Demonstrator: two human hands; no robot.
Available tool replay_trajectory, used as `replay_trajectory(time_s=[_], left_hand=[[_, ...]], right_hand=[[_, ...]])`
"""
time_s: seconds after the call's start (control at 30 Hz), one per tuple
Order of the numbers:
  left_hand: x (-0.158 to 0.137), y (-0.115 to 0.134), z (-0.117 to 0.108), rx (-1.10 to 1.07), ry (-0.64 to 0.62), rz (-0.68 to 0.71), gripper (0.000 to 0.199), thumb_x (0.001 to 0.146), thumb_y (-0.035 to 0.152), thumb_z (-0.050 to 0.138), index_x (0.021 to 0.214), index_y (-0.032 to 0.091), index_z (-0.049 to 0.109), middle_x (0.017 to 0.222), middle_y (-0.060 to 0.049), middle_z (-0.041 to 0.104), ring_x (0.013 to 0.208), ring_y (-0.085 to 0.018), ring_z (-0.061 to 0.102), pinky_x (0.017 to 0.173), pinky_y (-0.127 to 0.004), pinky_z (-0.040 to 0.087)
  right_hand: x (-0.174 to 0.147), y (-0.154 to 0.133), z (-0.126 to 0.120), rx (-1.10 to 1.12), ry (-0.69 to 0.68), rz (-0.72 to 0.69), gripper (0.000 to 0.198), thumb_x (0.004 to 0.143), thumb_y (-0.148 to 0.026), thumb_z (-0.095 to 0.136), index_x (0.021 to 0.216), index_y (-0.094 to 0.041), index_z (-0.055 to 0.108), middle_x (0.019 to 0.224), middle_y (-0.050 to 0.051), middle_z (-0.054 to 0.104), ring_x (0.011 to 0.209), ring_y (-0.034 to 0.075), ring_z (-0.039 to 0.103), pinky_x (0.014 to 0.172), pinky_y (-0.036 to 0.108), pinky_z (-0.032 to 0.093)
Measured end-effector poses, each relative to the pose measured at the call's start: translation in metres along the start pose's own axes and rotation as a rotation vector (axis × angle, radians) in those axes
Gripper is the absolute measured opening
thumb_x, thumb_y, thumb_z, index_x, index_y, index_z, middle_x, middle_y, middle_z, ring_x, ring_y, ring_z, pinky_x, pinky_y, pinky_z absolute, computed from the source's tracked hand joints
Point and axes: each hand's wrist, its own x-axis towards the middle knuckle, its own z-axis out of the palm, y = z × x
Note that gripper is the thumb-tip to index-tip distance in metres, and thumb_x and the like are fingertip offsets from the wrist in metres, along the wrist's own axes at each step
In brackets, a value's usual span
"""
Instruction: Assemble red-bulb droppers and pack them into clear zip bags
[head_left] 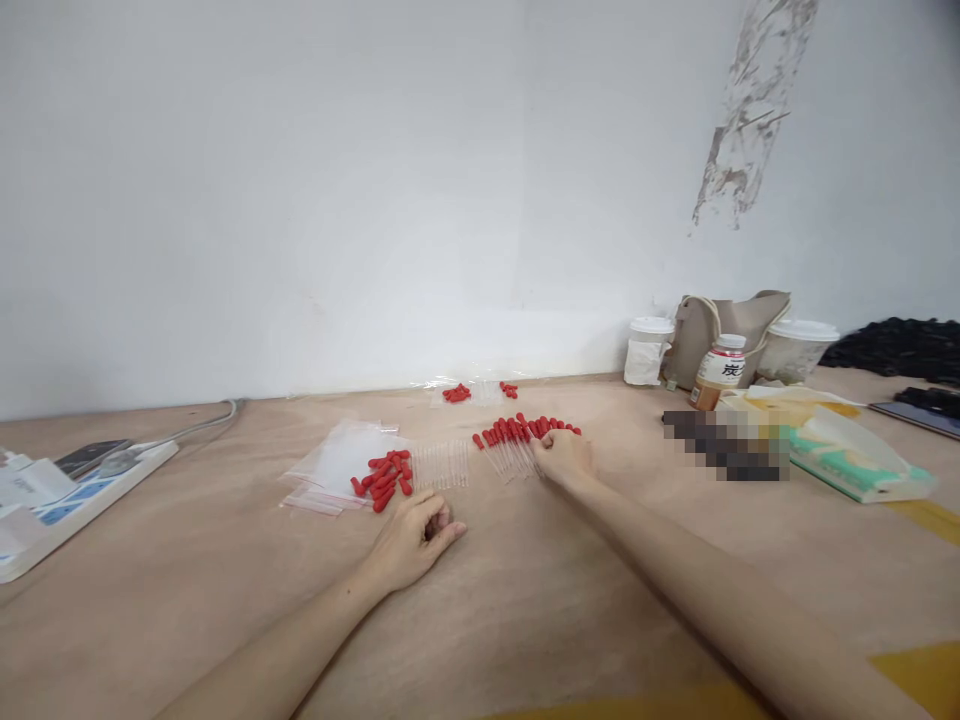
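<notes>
My right hand (pixel 564 456) is at the right part of a row of glass droppers with red rubber bulbs (pixel 514 432). Its thumb and fingertips are pinched together on one dropper among them, and the hand covers part of the row. On the table, my left hand (pixel 417 538) rests with loosely curled fingers, the thumb apart and nothing visible in it. Just beyond it lie a heap of loose red rubber bulbs (pixel 384 476) and a row of bare glass tubes (pixel 441 465). Clear zip bags (pixel 341 462) are stacked left of the bulbs.
By the wall sits a clear bag with red bulbs and tubes (pixel 480 393). A power strip (pixel 97 500) and a phone (pixel 91 457) are at left. At right stand a lidded cup (pixel 646 352), a drink bottle (pixel 718 373), a grey bag (pixel 720 315) and a tissue pack (pixel 859 458).
</notes>
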Motion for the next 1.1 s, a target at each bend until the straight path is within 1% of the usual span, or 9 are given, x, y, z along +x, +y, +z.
replay_trajectory(time_s=[0.1,0.23,0.4,0.57,0.73,0.93,1.03,1.1], left_hand=[[-0.001,-0.001,0.000,-0.013,-0.016,-0.011,0.018,0.080,0.032,0.049,0.070,0.018,0.045,0.062,0.003,0.045,0.054,-0.011,0.044,0.051,-0.021,0.033],[-0.001,-0.002,0.001,-0.015,-0.037,-0.028,0.013,0.080,0.030,0.048,0.077,0.018,0.047,0.061,0.004,0.045,0.055,-0.012,0.044,0.052,-0.021,0.033],[-0.001,-0.001,0.000,-0.010,-0.051,-0.011,0.010,0.080,0.028,0.047,0.077,0.018,0.047,0.061,0.003,0.047,0.056,-0.012,0.044,0.053,-0.022,0.034],[-0.001,-0.002,0.000,0.006,-0.055,-0.003,0.009,0.080,0.027,0.048,0.078,0.018,0.049,0.061,0.003,0.048,0.055,-0.012,0.045,0.053,-0.022,0.033],[-0.001,-0.003,0.000,0.019,-0.057,0.003,0.010,0.081,0.027,0.048,0.077,0.018,0.052,0.061,0.003,0.048,0.057,-0.012,0.045,0.054,-0.022,0.034],[0.000,-0.003,0.001,0.008,-0.063,-0.001,0.012,0.081,0.027,0.047,0.076,0.018,0.053,0.062,0.002,0.048,0.058,-0.012,0.046,0.053,-0.022,0.034],[0.000,-0.004,0.000,0.011,-0.073,0.002,0.012,0.081,0.026,0.048,0.076,0.017,0.053,0.062,0.002,0.048,0.058,-0.012,0.046,0.054,-0.022,0.034],[0.000,-0.004,0.000,0.012,-0.076,0.003,0.012,0.081,0.025,0.048,0.075,0.017,0.053,0.062,0.002,0.048,0.057,-0.011,0.046,0.053,-0.021,0.034]], right_hand=[[0.003,-0.006,0.007,-0.021,-0.020,0.020,0.027,0.074,-0.035,0.046,0.055,-0.020,0.058,0.064,0.003,0.063,0.070,0.020,0.057,0.074,0.034,0.030],[0.001,-0.010,0.015,-0.061,-0.041,-0.012,0.030,0.076,-0.037,0.045,0.055,-0.020,0.059,0.065,0.005,0.064,0.070,0.021,0.058,0.078,0.038,0.028],[-0.004,-0.011,0.020,-0.087,-0.058,-0.061,0.032,0.076,-0.035,0.043,0.054,-0.020,0.060,0.064,0.006,0.064,0.068,0.022,0.058,0.080,0.042,0.027],[-0.004,-0.010,0.016,-0.104,-0.094,-0.050,0.029,0.074,-0.031,0.044,0.053,-0.019,0.060,0.064,0.007,0.065,0.069,0.022,0.059,0.078,0.042,0.028],[0.002,-0.010,0.013,-0.113,-0.164,-0.024,0.033,0.075,-0.039,0.044,0.054,-0.019,0.060,0.067,0.007,0.065,0.072,0.023,0.059,0.080,0.041,0.028],[0.007,-0.010,0.014,-0.129,-0.203,-0.006,0.036,0.073,-0.046,0.046,0.053,-0.019,0.059,0.066,0.006,0.064,0.071,0.022,0.059,0.079,0.040,0.029],[0.005,-0.009,0.010,-0.155,-0.197,-0.031,0.040,0.071,-0.052,0.046,0.054,-0.018,0.059,0.066,0.007,0.064,0.069,0.023,0.058,0.077,0.039,0.029],[0.001,-0.011,0.007,-0.169,-0.164,-0.065,0.041,0.071,-0.053,0.046,0.056,-0.018,0.059,0.067,0.007,0.064,0.070,0.023,0.058,0.077,0.039,0.028]])
